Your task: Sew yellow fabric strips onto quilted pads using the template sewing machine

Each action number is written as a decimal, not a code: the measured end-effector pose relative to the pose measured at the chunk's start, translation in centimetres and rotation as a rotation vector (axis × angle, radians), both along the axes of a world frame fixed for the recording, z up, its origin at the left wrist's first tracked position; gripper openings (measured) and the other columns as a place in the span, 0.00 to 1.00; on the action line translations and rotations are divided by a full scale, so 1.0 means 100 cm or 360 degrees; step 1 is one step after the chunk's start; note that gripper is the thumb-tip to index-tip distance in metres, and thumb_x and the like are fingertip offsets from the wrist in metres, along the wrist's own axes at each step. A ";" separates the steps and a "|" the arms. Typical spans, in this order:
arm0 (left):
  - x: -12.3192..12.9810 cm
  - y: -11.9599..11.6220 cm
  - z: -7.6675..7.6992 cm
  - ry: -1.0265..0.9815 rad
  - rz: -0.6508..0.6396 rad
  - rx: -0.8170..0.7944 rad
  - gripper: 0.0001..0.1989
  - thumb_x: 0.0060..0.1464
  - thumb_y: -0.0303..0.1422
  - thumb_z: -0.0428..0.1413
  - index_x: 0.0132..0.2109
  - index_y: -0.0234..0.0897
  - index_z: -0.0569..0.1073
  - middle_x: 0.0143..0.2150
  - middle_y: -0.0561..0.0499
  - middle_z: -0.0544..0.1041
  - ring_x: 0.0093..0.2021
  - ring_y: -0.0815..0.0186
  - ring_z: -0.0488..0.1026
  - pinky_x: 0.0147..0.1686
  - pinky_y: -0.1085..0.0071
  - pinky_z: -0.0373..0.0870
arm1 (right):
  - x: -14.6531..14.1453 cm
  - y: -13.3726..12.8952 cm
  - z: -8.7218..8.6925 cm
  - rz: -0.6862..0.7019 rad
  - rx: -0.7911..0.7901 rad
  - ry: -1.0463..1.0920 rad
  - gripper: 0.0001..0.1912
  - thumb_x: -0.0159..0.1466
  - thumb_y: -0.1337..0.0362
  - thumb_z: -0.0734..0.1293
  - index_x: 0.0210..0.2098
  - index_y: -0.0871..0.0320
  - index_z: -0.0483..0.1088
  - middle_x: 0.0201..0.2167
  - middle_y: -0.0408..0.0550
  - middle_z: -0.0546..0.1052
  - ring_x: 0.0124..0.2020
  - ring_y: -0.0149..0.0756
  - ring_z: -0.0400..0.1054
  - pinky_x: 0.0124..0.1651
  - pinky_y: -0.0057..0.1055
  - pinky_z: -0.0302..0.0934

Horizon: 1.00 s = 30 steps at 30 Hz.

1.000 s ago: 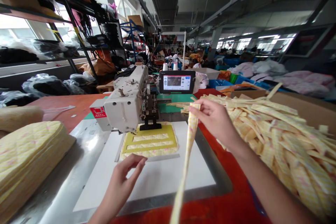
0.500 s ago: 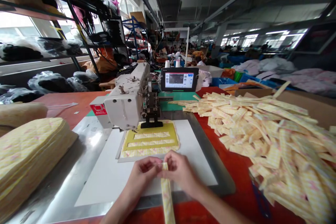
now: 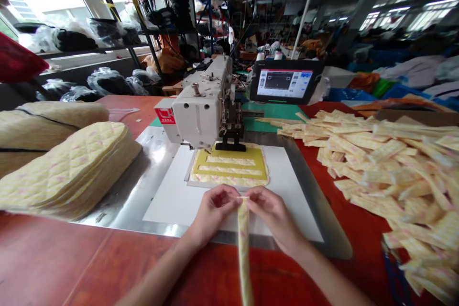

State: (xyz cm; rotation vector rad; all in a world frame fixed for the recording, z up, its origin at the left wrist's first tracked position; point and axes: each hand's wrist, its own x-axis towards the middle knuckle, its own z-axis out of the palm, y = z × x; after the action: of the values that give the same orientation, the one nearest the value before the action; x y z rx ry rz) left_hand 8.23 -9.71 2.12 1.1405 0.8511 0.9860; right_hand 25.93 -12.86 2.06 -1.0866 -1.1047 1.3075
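Observation:
A pale yellow fabric strip (image 3: 244, 244) hangs down toward me, its top end pinched at the corners by both hands. My left hand (image 3: 218, 208) is closed on the left corner, thumb against fingers. On the right corner, my right hand (image 3: 270, 210) holds the same strip in a similar pinch. Just beyond my fingertips lies a quilted yellow fabric panel (image 3: 215, 179) under a mustard-coloured slotted template (image 3: 229, 163). The black presser foot of the sewing machine (image 3: 201, 114) sits at the template's far edge.
A large heap of yellow strips (image 3: 387, 162) covers the right side. Stacked quilted panels (image 3: 68, 167) stand at the left, beside a tied bundle (image 3: 53, 122). Behind the machine is a control screen (image 3: 285, 82). Blue-handled scissors (image 3: 394, 272) appear to lie at the lower right.
The camera view has turned left and tilted down, so the scene sits farther right and higher. Both hands still grip the strip's end, now spread slightly wider, with the edge between them more visible.

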 end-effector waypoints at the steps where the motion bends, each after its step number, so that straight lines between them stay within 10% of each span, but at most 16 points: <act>1: 0.000 0.000 -0.001 0.0002 0.0005 0.0006 0.14 0.53 0.39 0.69 0.36 0.34 0.78 0.31 0.52 0.78 0.32 0.71 0.72 0.36 0.76 0.67 | 0.000 -0.001 -0.001 -0.0008 -0.0004 0.0012 0.13 0.60 0.54 0.77 0.35 0.56 0.76 0.32 0.43 0.76 0.35 0.34 0.70 0.40 0.27 0.65; 14: -0.003 -0.001 0.002 0.0078 0.0018 0.0072 0.13 0.52 0.39 0.69 0.37 0.34 0.79 0.34 0.49 0.80 0.37 0.66 0.77 0.41 0.72 0.73 | 0.011 0.001 -0.002 0.0088 0.0391 -0.0306 0.10 0.66 0.56 0.72 0.33 0.55 0.77 0.34 0.47 0.77 0.38 0.39 0.73 0.43 0.32 0.68; 30: 0.006 -0.014 0.001 0.0035 0.0273 0.0222 0.14 0.54 0.39 0.68 0.34 0.36 0.72 0.34 0.50 0.78 0.36 0.67 0.77 0.42 0.70 0.76 | -0.002 0.001 -0.001 0.0004 0.0079 -0.0309 0.19 0.67 0.46 0.70 0.36 0.57 0.75 0.32 0.45 0.77 0.36 0.37 0.72 0.40 0.30 0.66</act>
State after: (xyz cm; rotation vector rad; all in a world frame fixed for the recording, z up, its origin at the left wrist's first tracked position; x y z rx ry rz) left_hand 8.81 -11.06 2.20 1.2129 0.9207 1.1913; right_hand 25.71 -12.75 1.98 -1.1940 -1.2757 1.1890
